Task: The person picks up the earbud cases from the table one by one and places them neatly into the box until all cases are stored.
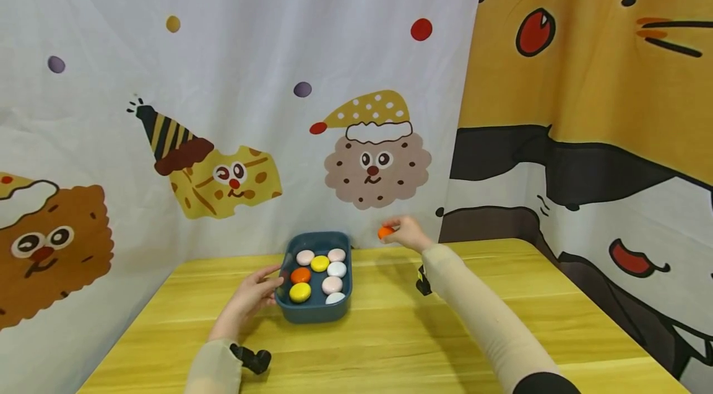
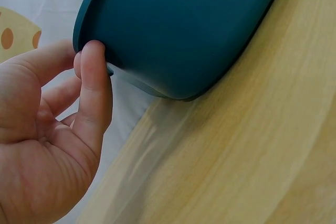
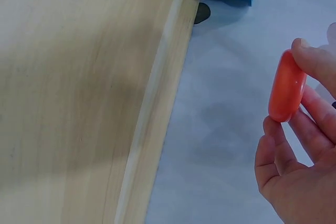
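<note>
In the head view my right hand (image 1: 409,234) is raised over the table's back edge, right of the blue bin. It pinches a glossy orange rounded disc (image 3: 287,86) between thumb and fingertips, the disc on edge in the right wrist view. My left hand (image 1: 252,296) grips the left rim of the dark blue bin (image 1: 314,315), thumb and fingers (image 2: 94,72) pinching the lip. Inside the bin lie an orange disc (image 1: 301,275), two yellow discs (image 1: 300,292) and several pale pink and white discs (image 1: 332,285); the front wall partly hides a white one.
The bin stands near the back of a yellow wood-grain table (image 1: 390,344). Right behind the table hangs a white curtain (image 1: 234,41) printed with cartoon figures, and an orange cartoon curtain (image 1: 585,85) hangs on the right. Each wrist carries a small black camera mount (image 1: 253,359).
</note>
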`<state>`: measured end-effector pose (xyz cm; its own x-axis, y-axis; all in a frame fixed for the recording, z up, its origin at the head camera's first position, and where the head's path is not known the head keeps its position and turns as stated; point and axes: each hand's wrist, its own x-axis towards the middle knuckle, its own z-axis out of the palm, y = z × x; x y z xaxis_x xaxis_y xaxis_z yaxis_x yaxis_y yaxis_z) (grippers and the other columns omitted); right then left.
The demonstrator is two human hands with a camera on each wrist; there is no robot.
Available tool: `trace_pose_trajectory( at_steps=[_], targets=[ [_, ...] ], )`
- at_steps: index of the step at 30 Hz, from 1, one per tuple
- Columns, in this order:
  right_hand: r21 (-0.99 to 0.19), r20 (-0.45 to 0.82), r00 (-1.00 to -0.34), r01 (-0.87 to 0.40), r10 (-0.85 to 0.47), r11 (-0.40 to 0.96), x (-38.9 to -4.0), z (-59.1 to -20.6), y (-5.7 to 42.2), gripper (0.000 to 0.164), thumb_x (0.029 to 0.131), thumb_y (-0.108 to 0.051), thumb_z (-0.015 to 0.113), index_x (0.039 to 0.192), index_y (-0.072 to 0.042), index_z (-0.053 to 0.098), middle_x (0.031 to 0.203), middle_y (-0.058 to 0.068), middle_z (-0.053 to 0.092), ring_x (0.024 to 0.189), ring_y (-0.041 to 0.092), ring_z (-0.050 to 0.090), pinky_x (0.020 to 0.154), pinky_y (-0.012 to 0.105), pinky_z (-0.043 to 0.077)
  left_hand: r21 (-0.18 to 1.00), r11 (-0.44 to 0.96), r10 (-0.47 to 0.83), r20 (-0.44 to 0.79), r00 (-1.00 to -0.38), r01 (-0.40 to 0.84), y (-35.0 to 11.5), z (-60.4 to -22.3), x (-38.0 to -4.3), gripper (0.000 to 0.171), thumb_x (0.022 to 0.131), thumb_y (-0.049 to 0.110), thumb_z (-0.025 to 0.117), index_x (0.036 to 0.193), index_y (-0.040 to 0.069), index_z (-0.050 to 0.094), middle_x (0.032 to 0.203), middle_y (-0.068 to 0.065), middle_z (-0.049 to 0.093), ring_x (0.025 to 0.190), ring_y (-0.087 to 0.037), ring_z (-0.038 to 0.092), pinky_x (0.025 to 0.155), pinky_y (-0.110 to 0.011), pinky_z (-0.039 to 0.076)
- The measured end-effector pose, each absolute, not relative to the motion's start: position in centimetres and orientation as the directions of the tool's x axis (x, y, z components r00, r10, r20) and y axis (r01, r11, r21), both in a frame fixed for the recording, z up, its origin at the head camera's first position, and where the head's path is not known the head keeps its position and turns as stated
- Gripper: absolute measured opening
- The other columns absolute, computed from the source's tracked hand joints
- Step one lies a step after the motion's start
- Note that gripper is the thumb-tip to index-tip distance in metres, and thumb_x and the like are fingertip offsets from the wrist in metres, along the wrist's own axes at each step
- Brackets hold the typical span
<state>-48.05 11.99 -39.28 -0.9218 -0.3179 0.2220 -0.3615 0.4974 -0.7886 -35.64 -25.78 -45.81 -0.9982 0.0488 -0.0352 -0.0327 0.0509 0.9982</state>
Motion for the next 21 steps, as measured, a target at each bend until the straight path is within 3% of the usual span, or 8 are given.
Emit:
trace_pose_trajectory(
  at_steps=[21],
  targets=[
    [-0.762, 0.205, -0.911, -0.379, -0.359, 0.526, -47.4, -38.8, 10.1, 0.047, 0.079, -0.006, 0.078, 0.123, 0.003, 0.065, 0.12, 0.014, 0.065, 0.099, 0.027, 0.063, 0.083, 0.037, 0.053, 0.998, 0.028, 0.058, -0.053, -0.997, -0.052, -26.0, -45.8, -35.9, 0.058, 0.098, 0.013, 0.059, 0.149, 0.001, 0.034, 0.1, -0.016, 0.062, 0.061, -0.012, 0.056, 0.058, -0.025, 0.053]
  ],
)
